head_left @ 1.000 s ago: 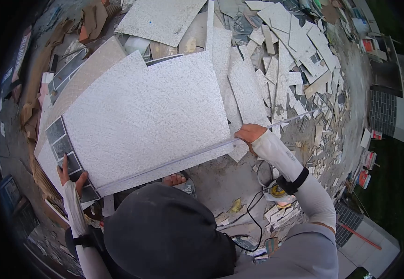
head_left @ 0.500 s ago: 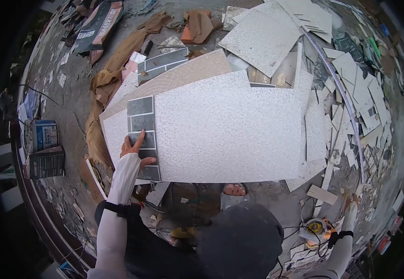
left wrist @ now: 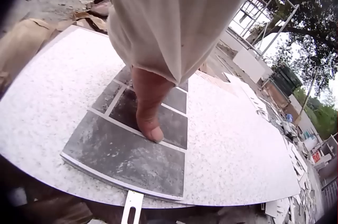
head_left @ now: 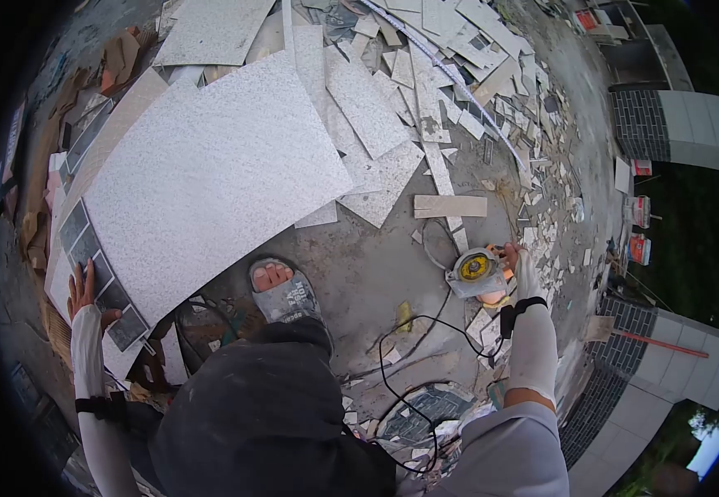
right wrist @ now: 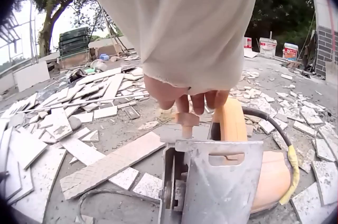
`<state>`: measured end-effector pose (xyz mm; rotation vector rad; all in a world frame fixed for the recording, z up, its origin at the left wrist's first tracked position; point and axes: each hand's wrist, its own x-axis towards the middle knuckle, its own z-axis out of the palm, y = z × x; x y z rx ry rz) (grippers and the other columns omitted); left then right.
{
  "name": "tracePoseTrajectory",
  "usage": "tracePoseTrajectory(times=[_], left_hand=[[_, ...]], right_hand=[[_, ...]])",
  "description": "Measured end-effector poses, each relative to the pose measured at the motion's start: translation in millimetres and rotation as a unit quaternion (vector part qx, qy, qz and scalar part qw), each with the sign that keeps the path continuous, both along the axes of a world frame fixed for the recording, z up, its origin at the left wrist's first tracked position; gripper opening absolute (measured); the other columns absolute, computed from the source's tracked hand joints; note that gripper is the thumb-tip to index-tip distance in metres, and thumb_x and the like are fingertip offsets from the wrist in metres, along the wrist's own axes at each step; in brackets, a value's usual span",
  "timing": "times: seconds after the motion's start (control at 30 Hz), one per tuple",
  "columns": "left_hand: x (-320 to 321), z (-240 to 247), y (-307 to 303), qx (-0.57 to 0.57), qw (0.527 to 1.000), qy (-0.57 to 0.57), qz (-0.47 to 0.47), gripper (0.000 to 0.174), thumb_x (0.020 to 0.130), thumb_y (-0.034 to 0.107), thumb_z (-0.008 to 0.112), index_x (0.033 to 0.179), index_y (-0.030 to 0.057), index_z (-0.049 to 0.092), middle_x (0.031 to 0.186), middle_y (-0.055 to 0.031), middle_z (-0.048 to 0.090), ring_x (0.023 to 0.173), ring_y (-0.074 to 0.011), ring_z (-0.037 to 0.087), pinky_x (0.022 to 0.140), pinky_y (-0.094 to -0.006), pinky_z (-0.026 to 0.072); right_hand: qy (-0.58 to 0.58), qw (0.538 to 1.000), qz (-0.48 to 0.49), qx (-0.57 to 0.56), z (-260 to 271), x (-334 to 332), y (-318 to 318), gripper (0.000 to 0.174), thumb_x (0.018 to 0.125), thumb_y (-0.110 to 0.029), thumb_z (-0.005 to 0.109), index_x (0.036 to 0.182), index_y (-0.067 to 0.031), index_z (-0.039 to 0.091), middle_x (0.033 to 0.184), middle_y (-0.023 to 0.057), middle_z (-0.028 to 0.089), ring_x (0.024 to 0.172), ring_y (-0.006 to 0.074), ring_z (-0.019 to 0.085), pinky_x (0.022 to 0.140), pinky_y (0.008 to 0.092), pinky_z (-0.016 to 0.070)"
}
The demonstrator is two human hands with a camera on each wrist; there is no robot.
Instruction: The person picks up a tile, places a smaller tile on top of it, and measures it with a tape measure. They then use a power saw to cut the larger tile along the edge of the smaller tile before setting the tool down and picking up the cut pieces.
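Note:
The left hand (head_left: 86, 296) lies with fingers spread on a dark brick-patterned tile strip (head_left: 127, 328), which rests on a large white speckled tile (head_left: 210, 182). In the left wrist view the thumb of the left hand (left wrist: 150, 110) presses on the strip (left wrist: 121, 155). At the right, the right hand (head_left: 512, 257) is at a power cutter (head_left: 477, 273) on the ground. The right wrist view shows the fingers of the right hand (right wrist: 193, 100) at the cutter's orange handle (right wrist: 232, 121), behind its metal guard (right wrist: 219, 182); how far they curl is partly hidden.
A black cable (head_left: 384, 364) loops from the cutter across the ground. A sandaled foot (head_left: 285, 291) stands by the white tile's edge. Broken tile pieces (head_left: 376, 116) lie behind, with a long measuring strip (head_left: 459, 83) over them. A beige offcut (head_left: 450, 206) lies near the cutter.
The right hand has let go of the measuring strip at the white tile's edge and moved down right to the cutter. The strip now lies over the tile pieces. The left hand stays on the dark strip.

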<state>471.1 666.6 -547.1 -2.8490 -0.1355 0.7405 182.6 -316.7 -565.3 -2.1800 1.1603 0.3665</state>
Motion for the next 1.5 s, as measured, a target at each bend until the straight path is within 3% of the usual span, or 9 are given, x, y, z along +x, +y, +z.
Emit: tracePoseTrajectory(times=[0.13,0.2,0.27,0.3,0.4,0.5,0.97,1.33,1.5], left_hand=[[5,-8,-7,-0.003,1.0,0.007,0.008,0.148,0.037,0.02,0.097,0.156,0.0375,0.011,0.165,-0.0002,0.011,0.151,-0.0308,0.012,0.117,-0.0607,0.0215],[5,-9,-4,0.02,1.0,0.007,0.018,0.149,0.036,0.021,0.097,0.156,0.0367,0.012,0.165,-0.0008,0.012,0.151,-0.0314,0.013,0.117,-0.0603,0.022],[4,19,-24,-0.006,0.999,0.028,0.024,0.142,0.041,0.027,0.097,0.156,0.0357,0.014,0.165,-0.0045,0.012,0.151,-0.0327,0.012,0.117,-0.06,0.0209],[7,30,-34,-0.014,0.999,0.036,0.028,0.14,0.043,0.029,0.097,0.156,0.0347,0.015,0.165,-0.0058,0.012,0.151,-0.0332,0.012,0.117,-0.0599,0.0203],[6,43,-40,-0.02,0.998,0.06,0.018,0.137,0.046,0.046,0.095,0.156,0.0354,0.013,0.164,-0.0094,0.011,0.151,-0.0343,0.011,0.118,-0.0602,0.0191],[8,45,-39,-0.027,0.995,0.09,0.034,0.139,0.046,0.051,0.094,0.156,0.0357,0.011,0.165,-0.0083,0.006,0.151,-0.0342,0.006,0.119,-0.0598,0.015],[4,54,-31,-0.105,0.992,0.068,0.021,0.132,0.051,0.05,0.093,0.156,0.0337,0.015,0.164,-0.0107,0.007,0.15,-0.0383,0.009,0.117,-0.0637,0.017],[-2,49,-21,-0.139,0.988,0.069,0.019,0.124,0.061,0.052,0.089,0.157,0.0341,0.012,0.165,-0.0118,0.003,0.15,-0.0404,0.008,0.114,-0.0658,0.0187],[-3,42,-19,-0.142,0.989,0.047,0.016,0.123,0.062,0.053,0.088,0.157,0.0346,0.012,0.165,-0.0107,0.003,0.149,-0.0407,0.009,0.114,-0.066,0.0187]], right_hand=[[-0.126,0.891,0.219,-0.376,7,-18,0,0.034,0.099,-0.032,0.052,0.102,-0.0003,0.065,0.078,0.0135,0.065,0.07,0.0282,0.058,0.066,0.0414,0.0467],[0.005,0.946,0.129,-0.296,12,-18,-10,0.029,0.1,-0.026,0.051,0.102,-0.0009,0.065,0.079,0.0113,0.063,0.071,0.0266,0.056,0.068,0.0401,0.0465],[-0.204,0.967,0.075,-0.136,5,-30,1,0.028,0.102,-0.021,0.046,0.105,-0.002,0.065,0.084,0.0131,0.063,0.073,0.0271,0.052,0.069,0.0359,0.0454],[-0.121,0.977,0.057,-0.167,-32,-58,-49,0.032,0.102,-0.028,0.046,0.113,-0.0043,0.063,0.084,0.0126,0.064,0.073,0.024,0.055,0.069,0.0349,0.0472],[-0.177,0.976,0.128,-0.002,-100,101,112,0.032,0.102,-0.029,0.046,0.113,-0.0044,0.063,0.084,0.0126,0.063,0.073,0.0238,0.055,0.069,0.035,0.0474],[-0.206,0.965,0.121,0.111,-110,127,186,0.032,0.101,-0.029,0.046,0.114,-0.0046,0.063,0.084,0.0126,0.063,0.073,0.0236,0.055,0.069,0.0352,0.0478],[-0.279,0.894,0.004,0.35,65,58,200,0.035,0.1,-0.033,0.047,0.117,-0.0055,0.061,0.081,0.0128,0.062,0.073,0.0225,0.057,0.07,0.036,0.0497],[-0.288,0.788,-0.019,0.543,211,88,350,0.038,0.099,-0.036,0.048,0.119,-0.0062,0.06,0.08,0.0129,0.061,0.074,0.0217,0.058,0.071,0.0367,0.0512],[-0.342,0.75,0.025,0.566,244,214,513,0.033,0.093,-0.03,0.055,0.115,-0.005,0.052,0.085,0.0052,0.054,0.076,0.0182,0.057,0.068,0.0329,0.0531]])
